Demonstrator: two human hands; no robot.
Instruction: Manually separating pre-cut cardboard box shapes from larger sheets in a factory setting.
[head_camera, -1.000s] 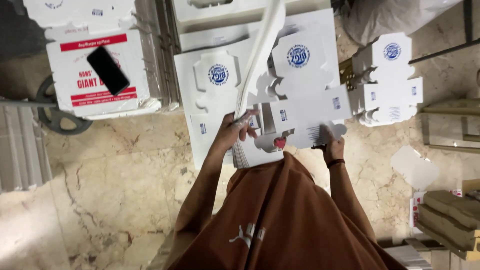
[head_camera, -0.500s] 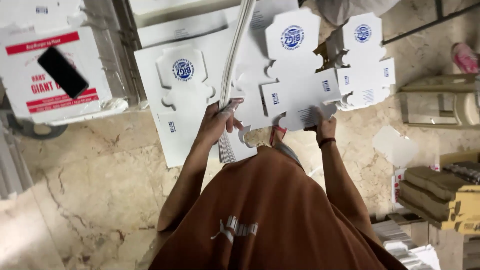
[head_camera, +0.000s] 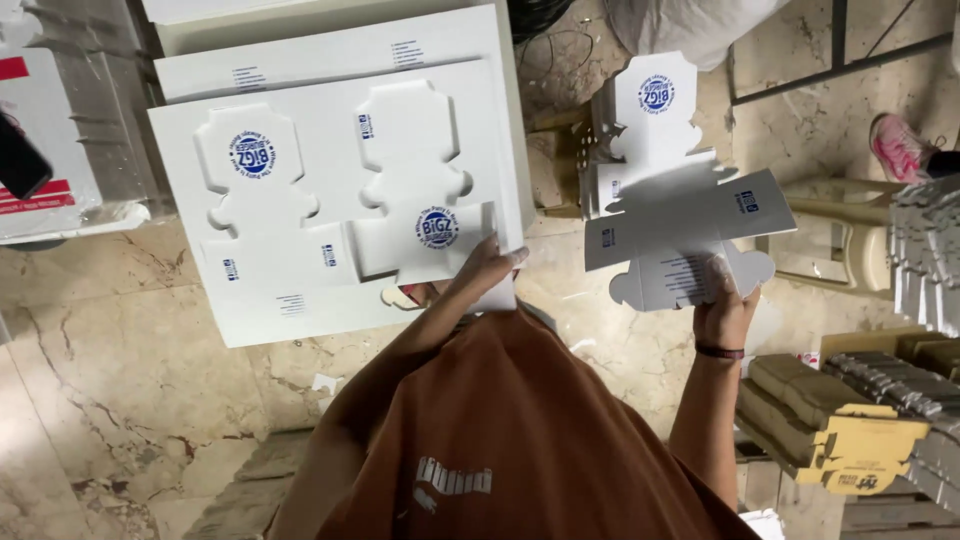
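My right hand (head_camera: 722, 305) gripped one white box cutout (head_camera: 680, 230) with a round blue label, held clear to the right. My left hand (head_camera: 487, 268) pressed fingers-spread on the white punched sheet (head_camera: 330, 200), its two cutouts each bearing one round blue label. Brown cartons (head_camera: 840, 410) sat lower right.

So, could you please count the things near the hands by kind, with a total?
White die-cut box blanks held loose in the right hand: 1
White die-cut card sheets under the left hand: 1
Stacks of loose blanks on the floor: 1
Pink shoes: 1
Total: 4
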